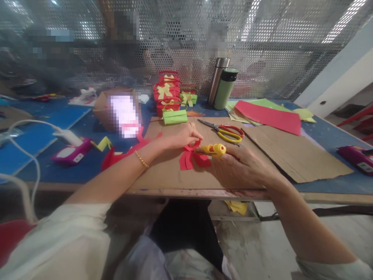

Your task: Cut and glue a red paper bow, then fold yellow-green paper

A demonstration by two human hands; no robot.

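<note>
My right hand (244,163) is wrapped round a yellow glue gun (214,150), whose front end points left at the red paper. My left hand (186,136) pinches a curled red paper piece (192,146) just beyond the tip. Beneath it, on the brown cardboard sheet (171,177), lie red paper bow tails (186,161). Whether the tip touches the paper, I cannot tell. Scissors (225,131) with red and yellow handles rest beyond my right hand. A small green paper box (175,117) stands past my left hand.
Red paper boxes (166,92) with yellow bows are stacked at the back. Two flasks (225,89) stand beside the mesh screen. Coloured paper sheets (268,116) and a cardboard piece (303,153) lie right. A lit phone (125,114), purple power strip (71,151) and white cable are left.
</note>
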